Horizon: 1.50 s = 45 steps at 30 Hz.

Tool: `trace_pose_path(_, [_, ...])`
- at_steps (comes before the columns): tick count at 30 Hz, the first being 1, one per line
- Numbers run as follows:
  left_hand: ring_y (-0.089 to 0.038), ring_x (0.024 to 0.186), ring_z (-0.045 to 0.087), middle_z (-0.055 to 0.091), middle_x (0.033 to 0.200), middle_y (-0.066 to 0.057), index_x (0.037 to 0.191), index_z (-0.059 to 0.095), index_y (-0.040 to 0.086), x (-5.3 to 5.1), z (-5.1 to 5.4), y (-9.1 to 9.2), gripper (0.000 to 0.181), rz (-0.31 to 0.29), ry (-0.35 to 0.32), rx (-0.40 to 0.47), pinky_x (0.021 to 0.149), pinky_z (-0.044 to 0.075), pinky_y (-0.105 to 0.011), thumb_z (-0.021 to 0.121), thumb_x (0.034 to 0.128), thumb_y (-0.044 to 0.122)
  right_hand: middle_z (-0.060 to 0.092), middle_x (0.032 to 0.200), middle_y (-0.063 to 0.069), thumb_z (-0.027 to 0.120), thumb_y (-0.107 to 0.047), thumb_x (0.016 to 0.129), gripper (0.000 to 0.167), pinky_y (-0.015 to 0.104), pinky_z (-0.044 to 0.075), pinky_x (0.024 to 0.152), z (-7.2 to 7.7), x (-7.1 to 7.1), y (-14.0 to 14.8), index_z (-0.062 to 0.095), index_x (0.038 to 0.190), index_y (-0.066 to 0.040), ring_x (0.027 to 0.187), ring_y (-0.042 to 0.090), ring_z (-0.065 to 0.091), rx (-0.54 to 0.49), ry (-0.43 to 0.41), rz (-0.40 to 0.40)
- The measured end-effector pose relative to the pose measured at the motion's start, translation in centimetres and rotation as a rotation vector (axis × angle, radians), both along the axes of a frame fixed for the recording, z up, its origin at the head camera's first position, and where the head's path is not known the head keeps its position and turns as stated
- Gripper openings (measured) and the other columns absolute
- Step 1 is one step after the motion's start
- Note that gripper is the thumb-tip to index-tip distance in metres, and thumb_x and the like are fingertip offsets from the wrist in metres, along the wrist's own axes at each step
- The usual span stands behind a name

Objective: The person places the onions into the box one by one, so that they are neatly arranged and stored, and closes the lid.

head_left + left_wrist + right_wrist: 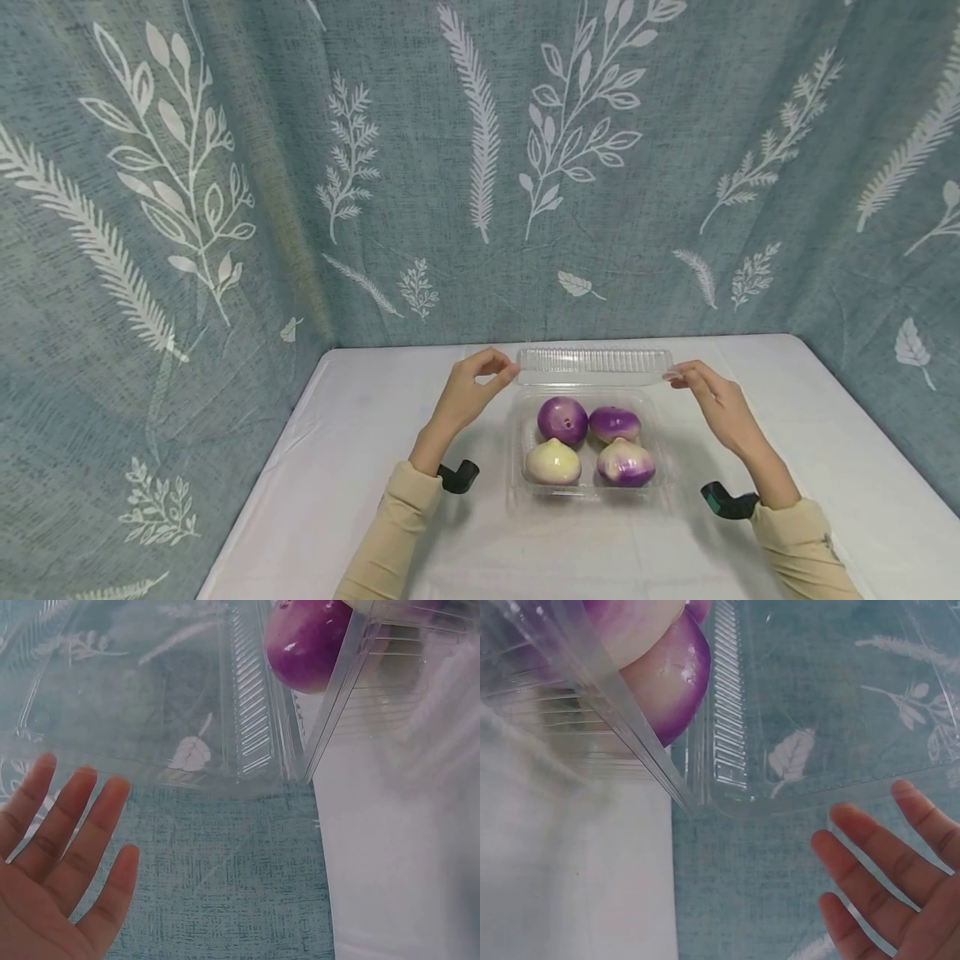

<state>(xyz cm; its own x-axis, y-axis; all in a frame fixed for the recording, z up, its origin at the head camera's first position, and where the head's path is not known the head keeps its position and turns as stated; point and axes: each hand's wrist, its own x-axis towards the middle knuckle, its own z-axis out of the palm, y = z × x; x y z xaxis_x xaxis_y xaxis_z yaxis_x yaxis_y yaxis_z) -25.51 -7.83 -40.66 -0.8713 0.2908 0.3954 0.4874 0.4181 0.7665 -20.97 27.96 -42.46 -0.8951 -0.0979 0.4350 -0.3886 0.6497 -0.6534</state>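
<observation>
A clear plastic clamshell box (pixel 517 454) lies in front of me, holding several shiny, round purple-and-white vegetables (pixel 562 421) that look like turnips. Its hinged lid (pixel 592 378) is raised at the back. At the lid's left edge my left hand (pixel 461 396) pinches it between thumb and fingertips. My right hand (pixel 720 408) pinches the right edge likewise. In the left wrist view, the spread fingers (pixel 79 859) reach the lid's border; the thumb is out of sight. The right wrist view shows the right fingers (pixel 885 855) the same way, thumb hidden.
A white cloth (pixel 360 467) covers the table. Blue-green curtains (pixel 420 167) with white leaf prints hang behind it and at both sides. Black wrist cameras (pixel 459 477) sit by both cuffs.
</observation>
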Motion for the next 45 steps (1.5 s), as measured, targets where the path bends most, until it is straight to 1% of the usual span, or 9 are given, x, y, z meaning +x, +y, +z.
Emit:
trace_pose_path(5, [-0.014,0.098,0.061,0.067,0.091,0.007,0.092,0.064,0.021,0.1,0.0,-0.2,0.022,-0.046,-0.017,-0.015,0.094,0.046,-0.039,0.059,0.0890,0.041,0.066,0.103,0.022,0.030,-0.029,0.102,0.040,0.060,0.041,0.085,-0.1,0.1,0.2,0.057,0.111,-0.002,0.095,0.036,0.060,0.002,-0.011,-0.005])
trace_pose_path(12, [-0.013,0.099,0.059,0.066,0.094,0.006,0.091,0.064,0.020,0.4,-0.2,-0.5,0.019,-0.078,-0.036,-0.034,0.094,0.045,-0.037,0.061,0.0881,0.039,0.066,0.104,0.019,0.031,-0.028,0.102,0.037,0.059,0.042,0.084,-0.6,0.2,0.6,0.058,0.111,-0.003,0.091,-0.004,0.056,-0.001,-0.007,0.014])
trace_pose_path(14, [-0.016,0.100,0.059,0.066,0.096,0.002,0.092,0.064,0.016,1.1,0.6,-0.4,0.019,-0.081,-0.055,-0.036,0.096,0.044,-0.037,0.062,0.0884,0.034,0.066,0.104,0.019,0.032,-0.027,0.102,0.036,0.058,0.043,0.084,-0.7,0.3,0.6,0.058,0.111,-0.004,0.091,-0.009,0.053,0.002,-0.011,0.023])
trace_pose_path(19, [-0.022,0.103,0.059,0.066,0.100,-0.008,0.094,0.063,0.007,3.1,2.9,-0.4,0.018,-0.106,-0.093,-0.064,0.099,0.042,-0.039,0.063,0.0890,0.025,0.066,0.105,0.018,0.034,-0.024,0.102,0.032,0.057,0.043,0.085,-0.9,0.5,0.9,0.056,0.113,-0.004,0.095,0.009,0.059,0.035,-0.027,0.038])
trace_pose_path(25, [-0.024,0.105,0.058,0.065,0.102,-0.010,0.097,0.062,0.005,3.6,2.9,-0.6,0.019,-0.141,-0.095,-0.085,0.100,0.041,-0.041,0.064,0.0880,0.022,0.065,0.107,0.018,0.036,-0.021,0.101,0.029,0.060,0.042,0.086,-0.8,1.0,1.1,0.054,0.118,-0.005,0.100,0.032,0.057,0.057,-0.060,0.066])
trace_pose_path(32, [-0.026,0.107,0.057,0.064,0.105,-0.014,0.102,0.062,0.000,4.0,2.9,-0.9,0.025,-0.169,-0.095,-0.096,0.100,0.040,-0.042,0.064,0.0880,0.020,0.062,0.114,0.016,0.040,-0.017,0.100,0.027,0.059,0.043,0.086,-1.0,1.4,1.4,0.055,0.121,-0.008,0.101,0.006,0.055,0.046,-0.079,0.102])
trace_pose_path(36, [-0.026,0.109,0.056,0.064,0.107,-0.012,0.104,0.062,0.001,4.1,2.7,-1.2,0.024,-0.186,-0.090,-0.109,0.100,0.040,-0.042,0.063,0.0882,0.019,0.060,0.118,0.014,0.042,-0.018,0.099,0.028,0.054,0.046,0.085,-1.3,1.6,1.6,0.055,0.122,-0.008,0.101,-0.002,0.052,0.061,-0.082,0.112])
trace_pose_path(42, [-0.024,0.111,0.054,0.063,0.109,-0.005,0.105,0.063,0.009,2.8,-0.1,-1.5,0.022,-0.200,-0.073,-0.102,0.101,0.038,-0.045,0.065,0.0869,0.020,0.059,0.118,0.008,0.045,-0.014,0.098,0.027,0.038,0.049,0.082,-1.7,1.6,2.0,0.055,0.123,-0.010,0.100,-0.006,0.051,0.087,-0.078,0.136])
trace_pose_path(45, [-0.019,0.112,0.053,0.063,0.109,0.001,0.105,0.063,0.014,2.3,-1.0,-1.7,0.021,-0.203,-0.073,-0.100,0.101,0.038,-0.044,0.065,0.0868,0.025,0.060,0.116,0.007,0.046,-0.012,0.097,0.028,0.038,0.048,0.082,-1.8,1.8,2.1,0.055,0.123,-0.012,0.100,-0.005,0.051,0.084,-0.073,0.143])
